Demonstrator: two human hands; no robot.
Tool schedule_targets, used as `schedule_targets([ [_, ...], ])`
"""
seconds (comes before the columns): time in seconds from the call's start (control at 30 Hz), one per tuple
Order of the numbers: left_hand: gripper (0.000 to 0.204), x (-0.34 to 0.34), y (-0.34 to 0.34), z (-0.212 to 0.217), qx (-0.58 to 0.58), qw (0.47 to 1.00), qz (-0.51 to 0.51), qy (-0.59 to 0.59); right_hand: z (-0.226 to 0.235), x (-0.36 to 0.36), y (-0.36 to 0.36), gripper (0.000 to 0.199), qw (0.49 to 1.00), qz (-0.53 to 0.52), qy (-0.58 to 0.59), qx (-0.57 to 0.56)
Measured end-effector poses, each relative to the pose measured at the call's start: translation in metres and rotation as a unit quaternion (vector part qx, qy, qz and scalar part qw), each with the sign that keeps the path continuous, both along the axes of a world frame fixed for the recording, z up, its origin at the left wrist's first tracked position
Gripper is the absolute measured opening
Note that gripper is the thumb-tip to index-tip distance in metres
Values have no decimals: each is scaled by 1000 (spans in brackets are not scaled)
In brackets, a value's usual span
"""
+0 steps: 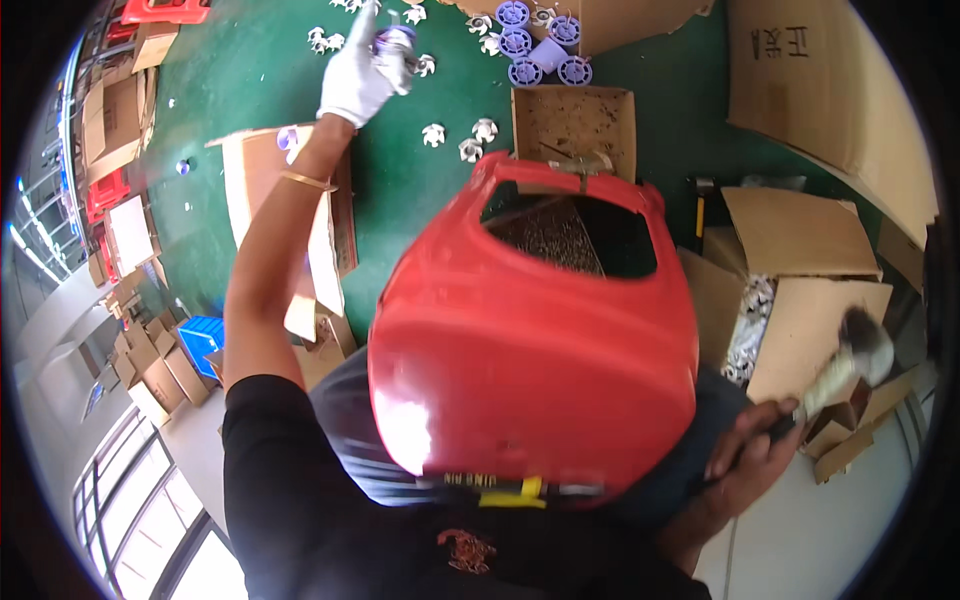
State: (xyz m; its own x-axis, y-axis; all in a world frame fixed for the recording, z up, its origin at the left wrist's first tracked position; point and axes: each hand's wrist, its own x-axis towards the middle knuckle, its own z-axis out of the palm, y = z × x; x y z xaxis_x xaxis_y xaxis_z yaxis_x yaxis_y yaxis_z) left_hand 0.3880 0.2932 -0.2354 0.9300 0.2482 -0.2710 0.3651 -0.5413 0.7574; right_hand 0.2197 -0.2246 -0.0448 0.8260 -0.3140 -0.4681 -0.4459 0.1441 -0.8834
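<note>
My left hand (355, 85), in a white glove, reaches out over the green floor. Its fingers close round a small purple-and-white part (396, 45); some of that grip is blurred. White star-shaped pieces (470, 150) lie near it on the floor. My bare right hand (757, 450) is low at the right, wrapped round the dark grip of a hammer (840, 370) with a pale handle. The hammer's head points up and right, smeared by motion. A glossy red plastic shell (540, 370) with a large opening rests across my lap, between my arms.
Purple spoked wheels (515, 42) cluster at the far middle, beside a shallow cardboard box (625, 130). Small dark bits show through the shell's opening. Right of the shell, an open carton (800, 235) holds many metallic-looking pieces. Another cardboard box (240, 180) stands under my left forearm.
</note>
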Motion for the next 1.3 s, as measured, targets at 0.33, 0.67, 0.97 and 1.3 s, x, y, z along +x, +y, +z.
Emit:
schedule_targets([
  [0.33,44,-190,-140,242,50,979,-65,-185,-6,-3,-16,27,984,128,-106,-61],
  [0.67,34,-260,-238,224,-219,944,-91,-230,-16,-5,-19,34,985,92,-144,-22],
  [0.97,47,-252,-228,204,-197,944,-187,-188,-18,2,-13,37,986,74,-147,-21],
  [1.3,48,-284,-195,228,150,898,-187,-369,-19,6,-11,42,985,80,-149,-21],
])
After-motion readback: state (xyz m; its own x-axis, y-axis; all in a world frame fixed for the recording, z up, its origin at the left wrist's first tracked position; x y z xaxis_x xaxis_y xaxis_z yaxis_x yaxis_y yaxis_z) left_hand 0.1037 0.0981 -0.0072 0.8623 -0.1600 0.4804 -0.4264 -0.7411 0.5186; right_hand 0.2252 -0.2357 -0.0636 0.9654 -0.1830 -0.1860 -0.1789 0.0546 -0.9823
